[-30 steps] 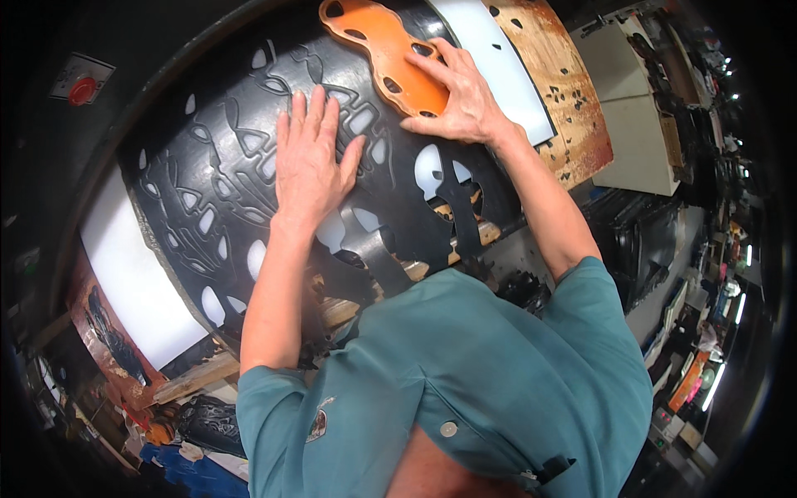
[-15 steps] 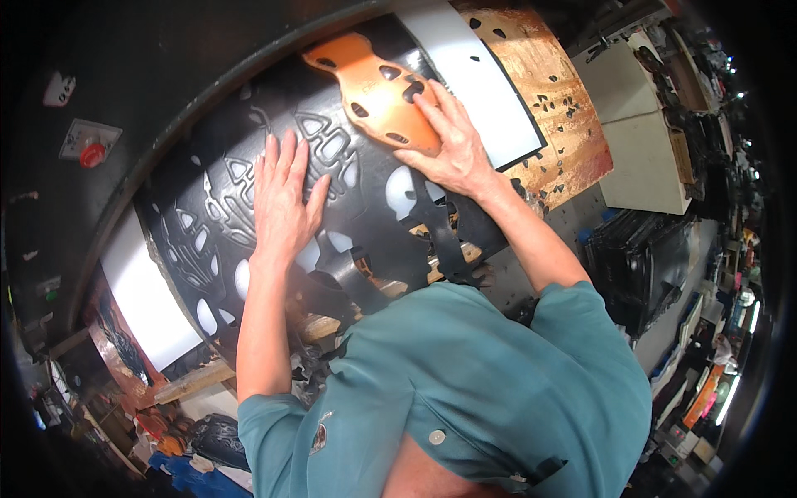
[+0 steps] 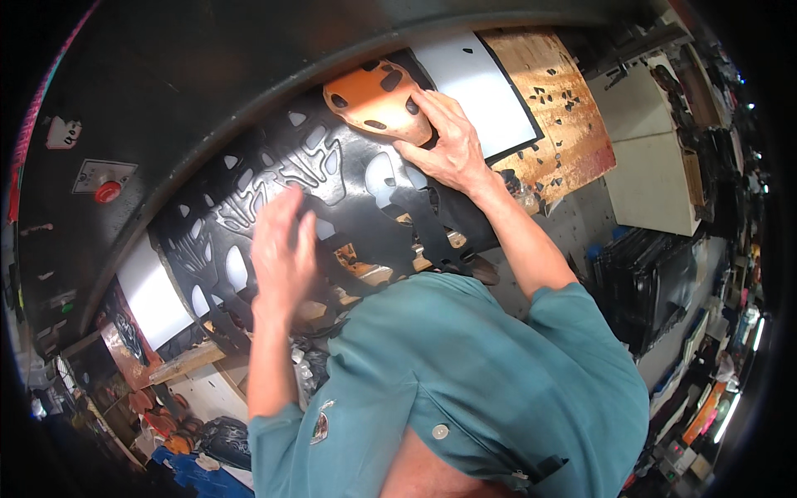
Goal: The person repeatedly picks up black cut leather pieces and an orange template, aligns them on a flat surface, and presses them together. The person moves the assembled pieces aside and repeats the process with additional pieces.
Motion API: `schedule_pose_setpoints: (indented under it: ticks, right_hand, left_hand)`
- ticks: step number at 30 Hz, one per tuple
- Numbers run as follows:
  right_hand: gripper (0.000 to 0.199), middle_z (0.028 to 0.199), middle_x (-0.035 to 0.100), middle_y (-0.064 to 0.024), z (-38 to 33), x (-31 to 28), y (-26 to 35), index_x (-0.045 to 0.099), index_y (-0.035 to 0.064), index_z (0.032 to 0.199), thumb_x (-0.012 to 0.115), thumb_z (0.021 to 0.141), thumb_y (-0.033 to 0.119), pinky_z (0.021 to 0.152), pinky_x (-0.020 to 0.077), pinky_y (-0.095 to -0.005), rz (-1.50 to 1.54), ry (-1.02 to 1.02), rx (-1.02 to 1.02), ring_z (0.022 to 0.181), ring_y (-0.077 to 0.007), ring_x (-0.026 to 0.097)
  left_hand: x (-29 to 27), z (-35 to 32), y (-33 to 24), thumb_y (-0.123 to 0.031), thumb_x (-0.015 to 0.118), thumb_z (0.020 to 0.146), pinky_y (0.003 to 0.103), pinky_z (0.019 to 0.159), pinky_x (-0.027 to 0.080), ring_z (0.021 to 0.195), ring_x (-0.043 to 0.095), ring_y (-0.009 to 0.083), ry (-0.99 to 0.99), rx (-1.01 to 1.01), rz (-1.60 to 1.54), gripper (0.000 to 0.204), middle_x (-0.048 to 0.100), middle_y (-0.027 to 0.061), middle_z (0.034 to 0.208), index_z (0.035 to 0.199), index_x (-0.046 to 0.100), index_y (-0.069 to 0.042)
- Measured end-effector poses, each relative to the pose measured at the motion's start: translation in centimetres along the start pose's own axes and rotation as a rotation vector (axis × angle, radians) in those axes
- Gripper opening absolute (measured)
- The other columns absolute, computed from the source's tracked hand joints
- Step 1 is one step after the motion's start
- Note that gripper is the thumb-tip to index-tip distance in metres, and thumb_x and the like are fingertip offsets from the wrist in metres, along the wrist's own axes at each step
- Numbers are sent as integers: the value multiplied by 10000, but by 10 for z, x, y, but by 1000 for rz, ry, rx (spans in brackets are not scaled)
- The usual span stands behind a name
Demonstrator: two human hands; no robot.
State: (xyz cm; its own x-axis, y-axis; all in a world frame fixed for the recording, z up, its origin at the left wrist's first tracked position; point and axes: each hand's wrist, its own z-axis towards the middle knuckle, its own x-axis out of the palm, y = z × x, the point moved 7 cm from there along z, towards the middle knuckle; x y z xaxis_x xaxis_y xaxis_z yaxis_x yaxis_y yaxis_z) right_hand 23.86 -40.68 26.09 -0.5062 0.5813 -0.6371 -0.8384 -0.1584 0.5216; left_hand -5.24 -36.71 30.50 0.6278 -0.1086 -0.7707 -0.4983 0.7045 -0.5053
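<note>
An orange plate point(image 3: 365, 98) with dark oval holes rests on a shiny black sheet point(image 3: 353, 162), its far end hidden under a dark overhead beam. My right hand point(image 3: 448, 143) grips the plate's near right edge, fingers over its side and thumb at its near corner. The black sheet bears raised curving patterns and many cut-out holes, some showing white beneath. My left hand point(image 3: 281, 249) is over the sheet's near middle, blurred, its thumb apart from the fingers and nothing seen in it. Whether it touches the sheet, I cannot tell.
A white board point(image 3: 477, 87) lies beneath the sheet, beside a worn copper-coloured board point(image 3: 573, 124) scattered with black scraps. The dark beam point(image 3: 191, 50) carries a red button point(image 3: 108, 192). Stacked black sheets point(image 3: 639, 278) stand at the right. A wooden strip point(image 3: 187, 363) is at the near left.
My left hand has come back toward me from the embossed pattern. The orange plate now reaches farther under the beam, with my right hand still at its edge. The view has shifted.
</note>
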Motion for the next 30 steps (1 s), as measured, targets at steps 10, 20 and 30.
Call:
schedule_pose_setpoints:
  ticks: [10,20,30]
  right_hand:
    - [739,1322,671,-226,7,-11,9,626,-33,1397,908,761,216,1082,517,-431,57,5,84,1246,-359,637]
    - [44,849,649,-107,36,-115,68,683,18,945,715,918,5,660,533,-344,131,-305,-185,726,-235,674]
    - [53,847,674,-91,-103,-78,18,712,120,907,741,911,163,700,557,-421,-126,-226,155,799,-310,674]
  left_hand:
    - [36,-90,-39,-60,864,802,422,660,401,738,595,274,-142,13,125,308,627,47,818,902,575,-94]
    - [27,-96,-45,-112,820,871,426,686,423,736,614,293,-203,-61,190,230,613,71,750,805,601,-84]
    - [25,-99,-30,-222,778,939,435,759,519,766,656,314,-260,-101,279,212,677,81,799,805,674,-95]
